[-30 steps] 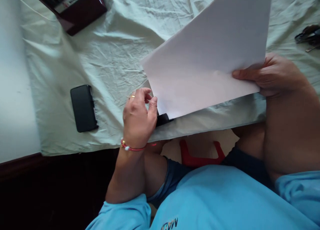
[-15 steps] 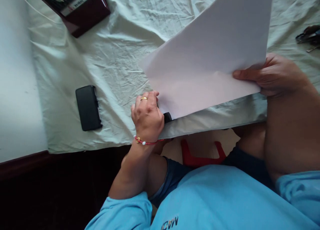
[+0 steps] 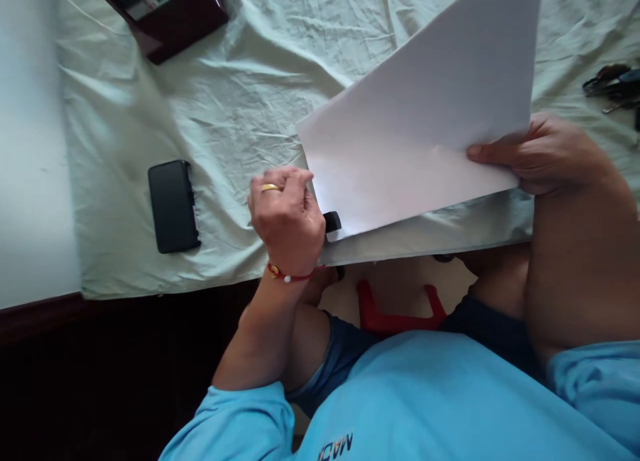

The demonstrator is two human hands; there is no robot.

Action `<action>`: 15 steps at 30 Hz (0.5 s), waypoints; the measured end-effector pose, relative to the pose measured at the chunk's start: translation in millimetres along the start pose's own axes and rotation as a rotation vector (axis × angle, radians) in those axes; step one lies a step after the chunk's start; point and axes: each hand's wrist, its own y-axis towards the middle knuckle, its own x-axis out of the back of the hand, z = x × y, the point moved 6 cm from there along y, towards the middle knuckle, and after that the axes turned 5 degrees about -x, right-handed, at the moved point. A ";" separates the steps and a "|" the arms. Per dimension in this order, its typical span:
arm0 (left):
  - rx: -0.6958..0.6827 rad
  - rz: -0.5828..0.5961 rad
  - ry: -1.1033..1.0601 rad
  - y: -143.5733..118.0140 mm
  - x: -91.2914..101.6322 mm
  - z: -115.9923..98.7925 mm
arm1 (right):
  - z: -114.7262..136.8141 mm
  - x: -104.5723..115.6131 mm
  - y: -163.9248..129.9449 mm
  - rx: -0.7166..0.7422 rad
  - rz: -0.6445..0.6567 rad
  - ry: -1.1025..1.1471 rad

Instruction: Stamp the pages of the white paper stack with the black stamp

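Observation:
My right hand point(image 3: 550, 154) pinches the right edge of some white paper point(image 3: 415, 141), thumb on top and fingers beneath. The paper slants above the cloth, its far right part raised. At the lower left corner of the paper, my left hand point(image 3: 287, 204) is closed around what looks like a black stapler point(image 3: 333, 221). Only its dark end shows, lying over the paper's left edge; the hand hides the remainder. A gold ring and a red bracelet are on my left hand and wrist.
A pale green cloth point(image 3: 240, 114) covers the table, wrinkled in places. Left of my hands lies a black rectangular case point(image 3: 173, 206). A dark red box point(image 3: 185, 21) stands at the far left, and keys point(image 3: 613, 81) lie at the far right. A red stool point(image 3: 395, 321) shows below.
My left hand has turned slightly and shifted up and left, with the black end still at the corner. The paper's left edge looks flatter and brighter. My right hand keeps its hold.

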 end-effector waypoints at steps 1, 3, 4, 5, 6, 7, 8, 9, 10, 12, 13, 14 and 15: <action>-0.018 -0.048 -0.052 -4.7 7.1 -2.3 | -1.7 2.3 1.6 -0.009 0.012 -0.030; -0.078 -0.086 -0.140 -18.0 15.9 -11.9 | -4.7 7.1 5.6 -0.020 0.024 -0.087; -0.121 -0.069 -0.168 -26.2 15.8 -19.4 | -5.8 9.3 7.5 -0.023 0.021 -0.108; -0.179 -0.017 -0.192 -35.0 11.4 -29.2 | -6.4 11.1 9.1 -0.025 0.014 -0.121; -0.266 0.037 -0.218 -44.7 4.5 -41.7 | -6.6 12.1 10.2 -0.025 0.011 -0.125; -0.352 0.089 -0.240 -55.1 -4.6 -54.4 | -6.4 12.4 10.8 -0.027 0.012 -0.122; -0.420 0.163 -0.246 -65.9 -16.9 -65.8 | -6.0 11.9 10.9 -0.033 0.017 -0.121; -0.475 0.211 -0.249 -76.5 -28.8 -75.1 | -5.2 11.2 10.5 -0.038 0.023 -0.120; -0.500 0.227 -0.252 -86.4 -39.3 -80.8 | -4.2 10.4 9.7 -0.043 0.029 -0.120; -0.458 0.226 -0.223 -104.9 -56.6 -79.5 | -1.3 9.4 7.5 -0.045 0.032 -0.131; -0.389 0.215 -0.171 -113.8 -62.7 -72.1 | 0.3 9.4 6.1 -0.043 0.027 -0.142; -0.318 0.199 -0.105 -123.1 -66.4 -62.3 | 1.9 9.4 4.6 -0.044 0.021 -0.157; -0.266 0.189 -0.042 -132.9 -68.2 -52.3 | 3.4 9.5 3.1 -0.044 0.010 -0.179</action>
